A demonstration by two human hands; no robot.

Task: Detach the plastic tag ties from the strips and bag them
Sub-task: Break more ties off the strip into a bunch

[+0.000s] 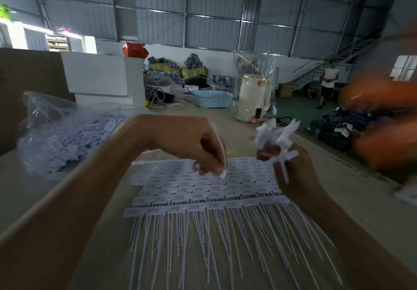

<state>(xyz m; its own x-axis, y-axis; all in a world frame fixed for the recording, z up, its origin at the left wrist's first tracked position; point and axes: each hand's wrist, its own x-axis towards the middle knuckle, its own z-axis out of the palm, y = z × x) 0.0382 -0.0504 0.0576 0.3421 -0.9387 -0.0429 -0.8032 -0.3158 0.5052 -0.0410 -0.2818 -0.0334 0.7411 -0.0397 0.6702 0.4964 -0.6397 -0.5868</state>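
Overlapping strips of white plastic tag ties (203,190) lie on the table in front of me, label heads in rows and thin tails fanning toward me. My left hand (198,145) hovers over the far rows, fingers curled, pinching a white tie (222,154). My right hand (291,165) grips a bunch of detached ties (277,136) whose heads stick up above the fist. A clear plastic bag (56,131) full of loose ties lies at the left of the table.
An upright clear bag (255,80) stands beyond the table's far edge. Blurred orange-sleeved arms of another person (388,118) reach in at the right. Cardboard (27,82) rises at the far left. A person walks far back on the warehouse floor.
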